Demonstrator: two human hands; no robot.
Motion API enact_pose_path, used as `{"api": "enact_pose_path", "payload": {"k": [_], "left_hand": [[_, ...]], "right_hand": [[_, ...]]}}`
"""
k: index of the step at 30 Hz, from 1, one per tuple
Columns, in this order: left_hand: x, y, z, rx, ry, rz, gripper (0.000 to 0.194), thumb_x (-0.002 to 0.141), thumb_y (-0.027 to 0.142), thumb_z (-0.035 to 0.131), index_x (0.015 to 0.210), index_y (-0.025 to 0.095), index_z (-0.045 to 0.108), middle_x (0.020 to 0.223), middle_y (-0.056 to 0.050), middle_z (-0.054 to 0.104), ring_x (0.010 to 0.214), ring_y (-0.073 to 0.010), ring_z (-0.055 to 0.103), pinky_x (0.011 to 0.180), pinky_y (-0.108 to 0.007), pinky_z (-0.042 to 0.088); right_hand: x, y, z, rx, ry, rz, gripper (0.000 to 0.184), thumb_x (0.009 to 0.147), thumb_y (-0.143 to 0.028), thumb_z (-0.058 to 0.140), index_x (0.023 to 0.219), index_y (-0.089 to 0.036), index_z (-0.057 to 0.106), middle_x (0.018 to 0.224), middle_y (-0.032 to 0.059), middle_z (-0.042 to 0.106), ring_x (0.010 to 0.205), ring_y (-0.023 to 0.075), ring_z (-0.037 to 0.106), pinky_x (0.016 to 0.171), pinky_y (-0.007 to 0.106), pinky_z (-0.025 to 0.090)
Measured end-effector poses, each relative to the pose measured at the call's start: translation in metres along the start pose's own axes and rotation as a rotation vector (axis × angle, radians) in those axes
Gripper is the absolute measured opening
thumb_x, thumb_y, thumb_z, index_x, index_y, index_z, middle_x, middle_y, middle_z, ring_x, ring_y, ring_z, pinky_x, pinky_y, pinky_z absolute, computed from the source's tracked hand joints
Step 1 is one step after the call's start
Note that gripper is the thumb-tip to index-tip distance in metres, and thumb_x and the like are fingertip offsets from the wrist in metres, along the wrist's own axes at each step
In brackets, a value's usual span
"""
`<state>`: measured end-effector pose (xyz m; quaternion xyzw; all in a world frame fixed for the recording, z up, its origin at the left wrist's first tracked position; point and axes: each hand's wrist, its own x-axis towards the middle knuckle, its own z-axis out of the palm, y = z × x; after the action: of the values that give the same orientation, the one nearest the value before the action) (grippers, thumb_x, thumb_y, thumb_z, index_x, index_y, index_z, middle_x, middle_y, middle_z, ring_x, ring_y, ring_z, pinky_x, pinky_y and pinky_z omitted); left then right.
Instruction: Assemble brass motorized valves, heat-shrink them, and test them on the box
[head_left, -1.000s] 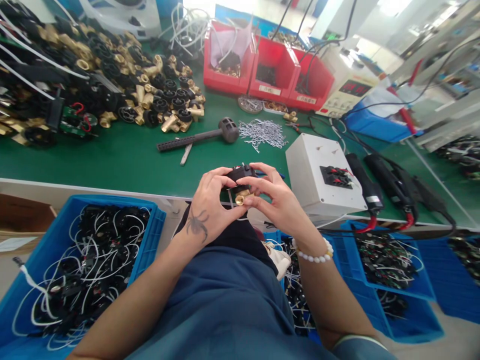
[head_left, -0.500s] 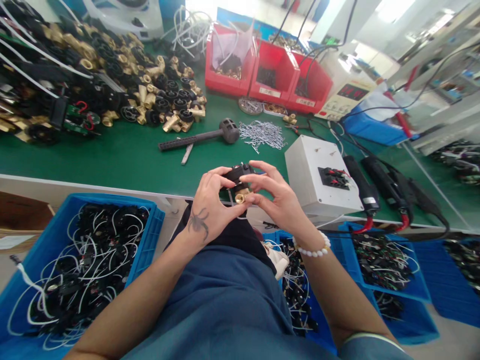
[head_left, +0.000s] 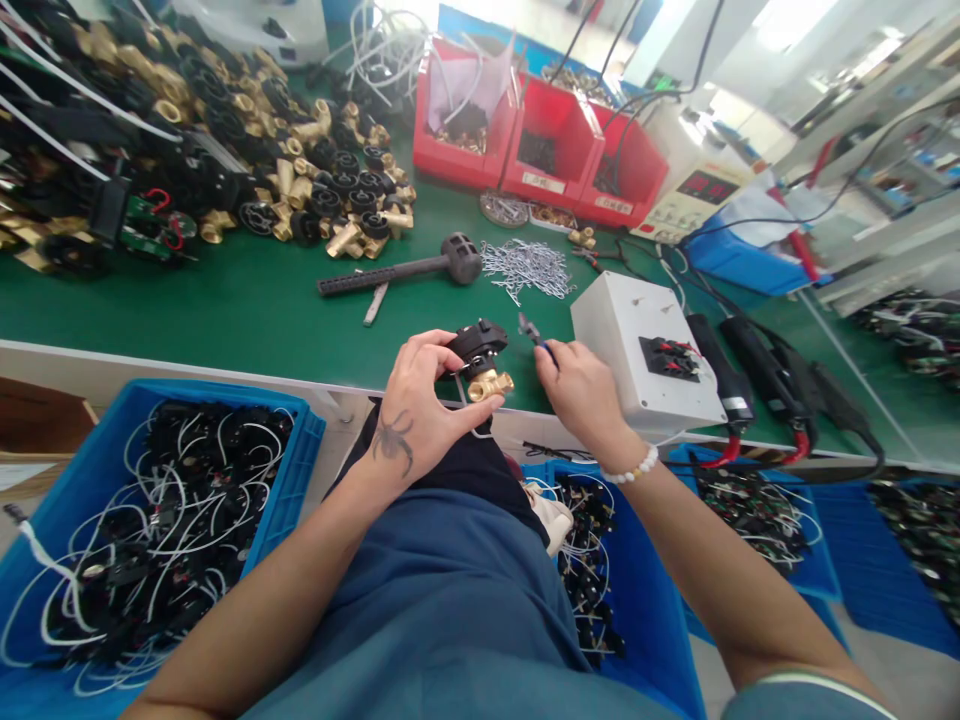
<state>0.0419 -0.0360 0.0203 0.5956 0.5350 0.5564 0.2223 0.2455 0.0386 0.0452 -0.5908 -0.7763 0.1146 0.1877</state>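
Pinched in my left hand point(head_left: 424, 390) is a brass valve point(head_left: 491, 385) with a black plastic housing point(head_left: 480, 342) on top. The fingers press the housing and the thumb sits under the brass body, near the bench's front edge. My right hand point(head_left: 581, 395) is closed round a small pair of pliers point(head_left: 531, 330). Their metal jaws point up and left, and the blue handles are mostly hidden in the fist. Behind the valve lie a pile of thin metal pins point(head_left: 527, 268) and a dark plastic mallet-shaped tool point(head_left: 459, 260) across a flat metal strip point(head_left: 375, 305).
Brass fittings point(head_left: 300, 190) with black parts heap on the left of the green bench point(head_left: 247, 320). Red bins point(head_left: 551, 185) stand at the back. To the right are a grey box point(head_left: 637, 345) and two black electric drivers point(head_left: 724, 370). Blue crates point(head_left: 289, 480) of wired parts stand below.
My right hand has let go of the valve, moved right and taken up the pliers. The valve stays in my left hand, now showing more of its brass body.
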Motion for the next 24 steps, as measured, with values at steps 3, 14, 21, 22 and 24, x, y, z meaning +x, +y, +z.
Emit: {"api": "enact_pose_path", "payload": {"k": [3,14,21,22,24], "left_hand": [[0.000,0.000,0.000,0.015,-0.004,0.001,0.040,0.070,0.025,0.088,0.093,0.021,0.055,0.123,-0.010,0.064,0.117,-0.0281,0.064,0.094,-0.046,0.059],[0.002,0.002,0.000,0.052,-0.022,0.024,0.042,0.068,0.023,0.090,0.092,0.021,0.054,0.123,-0.011,0.064,0.120,-0.0292,0.064,0.094,-0.048,0.059],[0.002,0.002,0.001,0.083,-0.023,0.062,0.043,0.068,0.023,0.090,0.092,0.020,0.056,0.123,-0.014,0.065,0.119,-0.0301,0.064,0.094,-0.050,0.059],[0.002,0.002,0.001,0.083,-0.021,0.063,0.043,0.068,0.022,0.091,0.092,0.020,0.056,0.123,-0.014,0.065,0.119,-0.0302,0.064,0.094,-0.050,0.059],[0.002,0.001,0.002,0.093,-0.022,0.072,0.043,0.068,0.023,0.091,0.091,0.020,0.055,0.122,-0.014,0.065,0.118,-0.0303,0.064,0.094,-0.050,0.059]], "right_hand": [[0.001,-0.009,-0.019,0.388,-0.104,0.027,0.080,0.100,-0.075,0.016,0.099,-0.017,0.072,0.082,0.0102,0.063,0.077,0.0230,0.063,0.069,0.038,0.055],[-0.018,-0.020,-0.048,0.253,0.251,-0.539,0.029,0.097,-0.021,0.054,0.123,-0.025,0.065,0.093,0.0044,0.066,0.074,0.0169,0.060,0.069,0.033,0.050],[-0.011,-0.021,-0.057,0.144,0.341,-0.402,0.016,0.095,-0.021,0.054,0.103,-0.021,0.067,0.089,0.0041,0.069,0.067,0.0149,0.059,0.063,0.030,0.048],[-0.011,-0.021,-0.056,0.144,0.372,-0.403,0.016,0.094,-0.021,0.053,0.103,-0.020,0.066,0.090,0.0046,0.069,0.067,0.0153,0.059,0.063,0.030,0.048],[-0.011,-0.020,-0.053,0.048,0.206,-0.467,0.019,0.089,-0.016,0.052,0.100,-0.020,0.067,0.088,0.0058,0.068,0.070,0.0175,0.060,0.063,0.031,0.047]]}}
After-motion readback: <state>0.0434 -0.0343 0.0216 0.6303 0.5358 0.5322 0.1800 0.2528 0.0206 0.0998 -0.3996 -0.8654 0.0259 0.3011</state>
